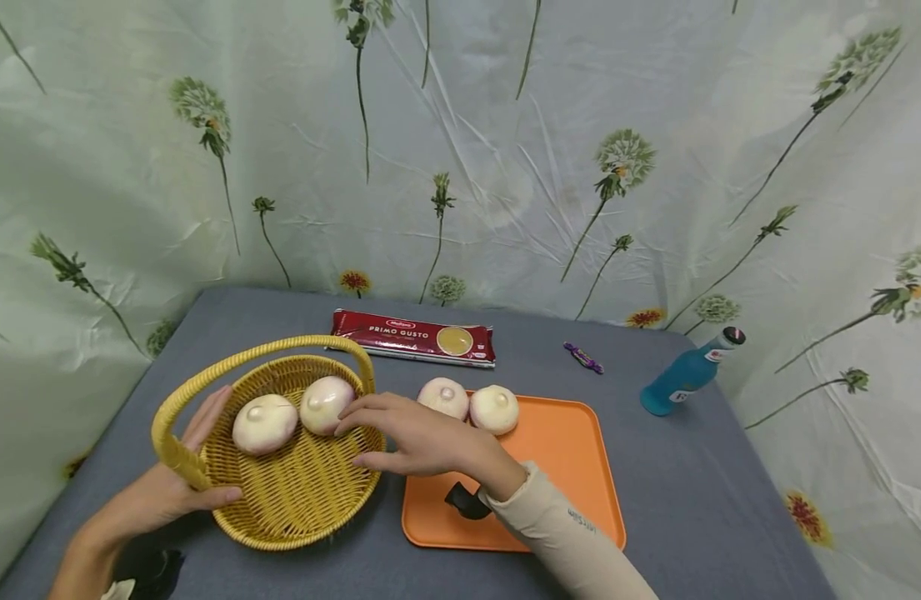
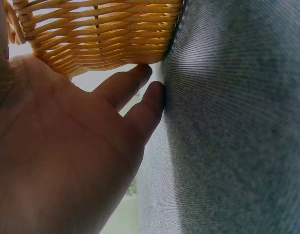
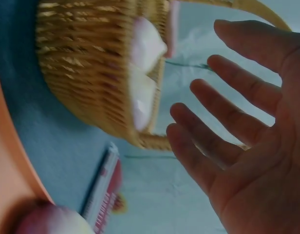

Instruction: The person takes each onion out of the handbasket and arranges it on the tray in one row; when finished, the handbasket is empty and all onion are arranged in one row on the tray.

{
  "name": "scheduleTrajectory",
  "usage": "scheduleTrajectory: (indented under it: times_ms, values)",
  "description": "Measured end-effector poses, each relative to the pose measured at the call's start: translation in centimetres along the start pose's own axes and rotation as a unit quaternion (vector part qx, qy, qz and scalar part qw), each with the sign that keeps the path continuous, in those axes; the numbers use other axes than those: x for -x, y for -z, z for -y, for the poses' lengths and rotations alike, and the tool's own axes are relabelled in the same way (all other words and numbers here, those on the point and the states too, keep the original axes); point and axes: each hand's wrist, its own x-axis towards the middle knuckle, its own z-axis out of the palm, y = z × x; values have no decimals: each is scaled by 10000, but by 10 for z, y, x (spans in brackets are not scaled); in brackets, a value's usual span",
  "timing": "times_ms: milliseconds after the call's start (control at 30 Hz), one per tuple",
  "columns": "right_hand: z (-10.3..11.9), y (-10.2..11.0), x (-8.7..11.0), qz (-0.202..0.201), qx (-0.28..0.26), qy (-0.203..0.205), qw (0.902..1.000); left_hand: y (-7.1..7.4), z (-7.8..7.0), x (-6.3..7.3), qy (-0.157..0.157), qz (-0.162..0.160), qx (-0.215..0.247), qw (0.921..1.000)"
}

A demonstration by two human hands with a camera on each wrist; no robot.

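Two purple-and-white onions (image 1: 265,424) lie in a yellow wicker basket (image 1: 295,492) with an arched handle. My left hand (image 1: 178,475) rests against the basket's left side. Its thumb overlaps the rim, and its fingers lie extended along the outer wall; in the left wrist view they reach down beside the weave (image 2: 106,36). Over the basket's right rim hovers my right hand (image 1: 422,437), fingers spread and holding nothing, fingertips near the right-hand onion (image 1: 327,405). The right wrist view shows that palm (image 3: 257,146) with a gap between it and the basket.
An orange tray (image 1: 565,467) right of the basket bears two more onions (image 1: 494,409), partly behind my right forearm. Behind stand a red pasta packet (image 1: 413,337) and a purple-wrapped candy (image 1: 583,357). A blue bottle (image 1: 688,375) is at the right, near the table edge.
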Motion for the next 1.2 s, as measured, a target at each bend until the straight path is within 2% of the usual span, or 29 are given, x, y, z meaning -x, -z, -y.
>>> scheduleTrajectory:
  times_ms: [200,367,633,800,933,1200]
  values:
    - [-3,-15,-17,86,277,155,9995,0,-1,0,60,-18,-18,10000]
    - [0,-20,-30,24,221,168,9996,0,-2,0,52,-22,-42,10000]
    - [0,-17,-58,348,239,-180,9989,-1,-2,1,161,-2,159,9997]
    - [-3,-16,-66,491,-185,-603,9968,-2,-2,1,201,46,338,9992]
    - [-3,-16,-70,485,-289,-700,9959,-1,-2,1,176,39,228,9996]
    - [-5,-21,-75,606,-100,-857,9944,0,-2,1,11,-48,-71,10000]
